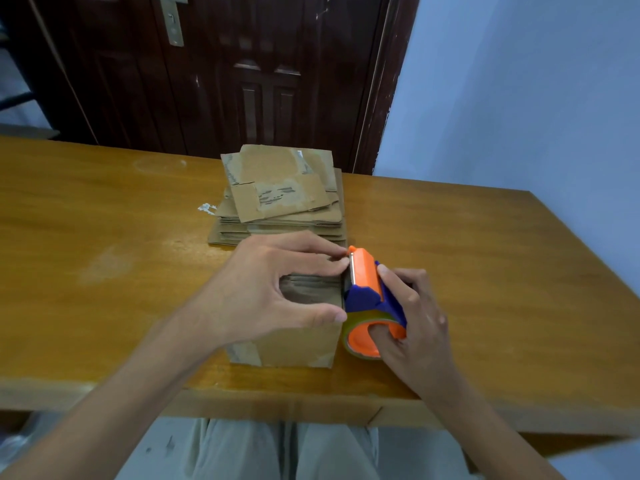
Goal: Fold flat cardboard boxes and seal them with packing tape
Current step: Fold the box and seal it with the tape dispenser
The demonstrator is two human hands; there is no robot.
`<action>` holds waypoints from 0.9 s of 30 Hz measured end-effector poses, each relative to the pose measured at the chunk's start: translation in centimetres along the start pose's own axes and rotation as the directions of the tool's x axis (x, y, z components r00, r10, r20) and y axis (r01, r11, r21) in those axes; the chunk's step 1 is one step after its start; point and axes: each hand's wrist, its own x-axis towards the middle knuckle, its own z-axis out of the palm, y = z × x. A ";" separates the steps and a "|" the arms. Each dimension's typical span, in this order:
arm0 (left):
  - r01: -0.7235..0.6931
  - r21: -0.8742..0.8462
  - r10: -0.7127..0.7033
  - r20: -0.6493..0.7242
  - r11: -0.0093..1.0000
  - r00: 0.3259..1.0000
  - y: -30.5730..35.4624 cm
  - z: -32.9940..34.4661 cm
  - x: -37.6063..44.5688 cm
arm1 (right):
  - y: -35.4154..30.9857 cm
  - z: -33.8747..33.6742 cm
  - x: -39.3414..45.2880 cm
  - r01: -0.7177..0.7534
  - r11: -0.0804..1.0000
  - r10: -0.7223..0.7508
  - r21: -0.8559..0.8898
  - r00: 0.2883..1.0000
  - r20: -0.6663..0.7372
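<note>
A small folded cardboard box [294, 344] stands near the front edge of the wooden table [104, 237]. My left hand [270, 289] lies spread over its top, fingers and thumb reaching to the right edge and pressing the flaps down. My right hand [412, 317] grips an orange and blue tape dispenser [367, 292] with a roll of clear tape, thumb through the roll's core. The dispenser's blade end touches the box's upper right edge by my left fingertips. Most of the box top is hidden under my left hand.
A stack of flat cardboard boxes [280, 199] lies just behind the folded box. A crumpled scrap of white tape [206, 208] sits left of the stack. A dark wooden door [225, 71] and a pale blue wall [519, 98] stand behind the table.
</note>
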 end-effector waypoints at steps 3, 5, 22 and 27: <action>0.005 0.008 -0.005 -0.001 1.000 1.000 0.2 0.0 0.0 | 0.0 -0.1 -0.1 -0.006 1.000 0.006 0.002 1.000 0.007; 0.009 0.018 -0.009 0.003 1.000 1.000 0.2 0.1 0.0 | -0.1 -0.1 -0.2 -0.014 1.000 0.014 0.007 1.000 0.012; -0.026 -0.049 0.020 -0.106 0.998 0.994 0.3 0.1 -0.4 | 0.0 0.1 -0.3 -0.015 0.999 0.014 0.048 1.000 0.021; -0.025 -0.017 0.024 -0.070 1.000 0.997 0.2 0.1 -0.4 | 0.0 0.1 -0.3 -0.019 0.998 0.018 0.055 1.000 0.025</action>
